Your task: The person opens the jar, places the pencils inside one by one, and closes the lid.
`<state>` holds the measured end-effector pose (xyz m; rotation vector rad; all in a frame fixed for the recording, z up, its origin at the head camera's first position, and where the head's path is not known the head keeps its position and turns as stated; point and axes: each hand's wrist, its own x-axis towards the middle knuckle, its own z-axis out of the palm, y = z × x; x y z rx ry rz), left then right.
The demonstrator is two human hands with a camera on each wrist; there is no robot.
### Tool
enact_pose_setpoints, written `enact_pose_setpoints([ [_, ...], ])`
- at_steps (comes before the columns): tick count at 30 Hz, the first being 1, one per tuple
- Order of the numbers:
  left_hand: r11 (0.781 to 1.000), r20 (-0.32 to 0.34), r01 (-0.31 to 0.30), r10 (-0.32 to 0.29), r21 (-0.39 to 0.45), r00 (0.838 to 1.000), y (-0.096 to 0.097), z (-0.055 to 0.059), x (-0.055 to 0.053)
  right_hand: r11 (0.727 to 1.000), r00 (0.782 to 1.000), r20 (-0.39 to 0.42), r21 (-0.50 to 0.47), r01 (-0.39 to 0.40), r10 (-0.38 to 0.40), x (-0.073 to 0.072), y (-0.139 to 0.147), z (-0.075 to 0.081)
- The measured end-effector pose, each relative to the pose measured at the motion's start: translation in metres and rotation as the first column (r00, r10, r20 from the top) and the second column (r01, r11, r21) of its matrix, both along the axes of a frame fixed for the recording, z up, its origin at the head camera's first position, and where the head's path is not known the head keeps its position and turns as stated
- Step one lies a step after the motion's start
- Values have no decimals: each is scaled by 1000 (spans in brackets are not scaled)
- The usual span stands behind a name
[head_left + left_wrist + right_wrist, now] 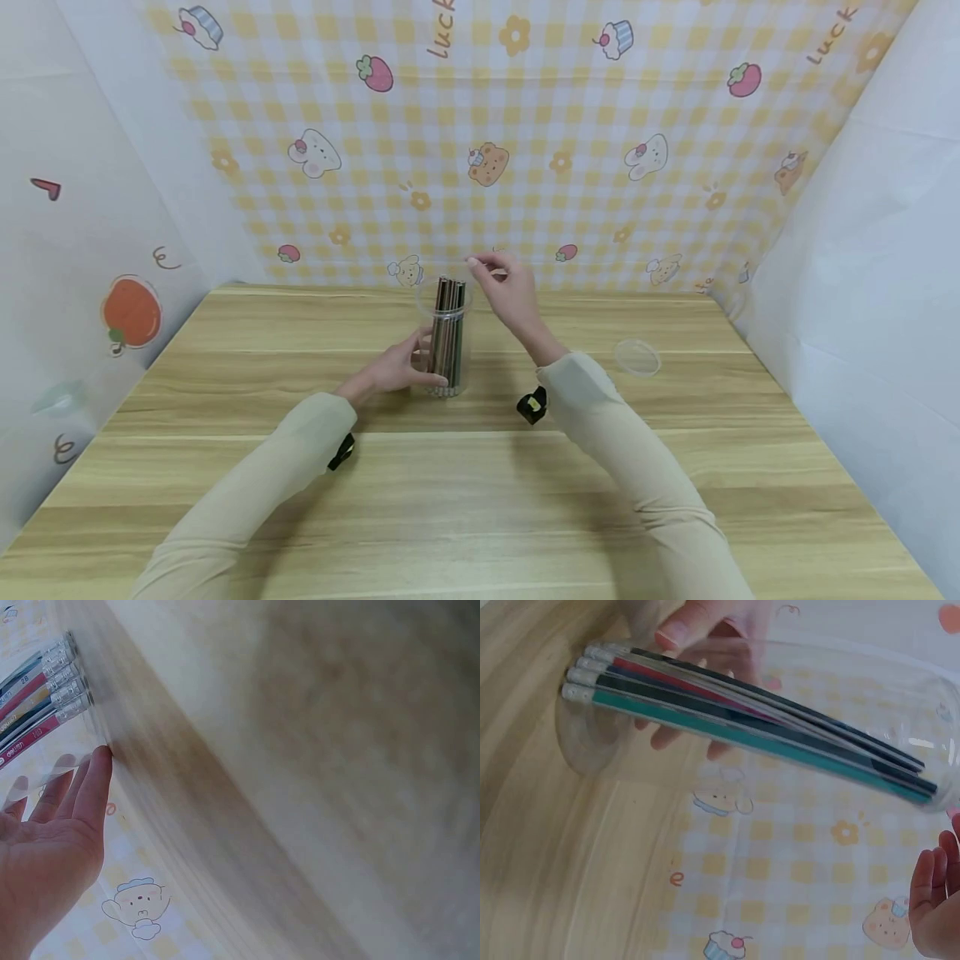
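Observation:
A clear plastic cylinder jar (467,367) stands on the table with a bundle of pencils (447,333) inside, eraser ends down. My left hand (397,365) holds the jar low on its left side, thumb in front and the other fingers behind it, as the right wrist view shows through the plastic. Beside the jar's upper rim, my right hand (510,292) is raised with bent fingers, and nothing shows between them. In the right wrist view, part of the right hand (937,907) appears at the jar's mouth. Green, red and dark pencils (705,724) lean together there.
A round clear lid (637,357) lies flat on the wooden table (450,517), right of the right forearm. Behind the table's far edge hangs a yellow checked cloth (420,167). White sheets close off the left and right sides.

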<state>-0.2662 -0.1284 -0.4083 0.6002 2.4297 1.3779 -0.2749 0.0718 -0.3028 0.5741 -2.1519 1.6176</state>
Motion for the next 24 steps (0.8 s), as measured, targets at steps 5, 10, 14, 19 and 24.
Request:
enact_pose_setpoints([
  [5, 1000, 10, -3, 3, 5, 1000, 0, 1, 1, 997, 998, 10, -50, 65, -65, -6, 20, 4],
  [10, 1000, 9, 9, -9, 12, 1000, -1, 0, 1, 989, 991, 71, -87, 122, -116, -3, 43, 8],
  [14, 1000, 14, 16, -16, 21, 1000, -1, 1, 2, 980, 976, 159, -109, 166, -147, -5, 64, 4],
  [19, 1000, 13, 10, -10, 15, 1000, -1, 1, 2, 972, 964, 219, -143, 185, -151, -14, 94, -11],
  [24, 1000, 7, 11, -11, 7, 1000, -1, 0, 1, 967, 947, 282, -154, 202, -153, -13, 121, -22],
])
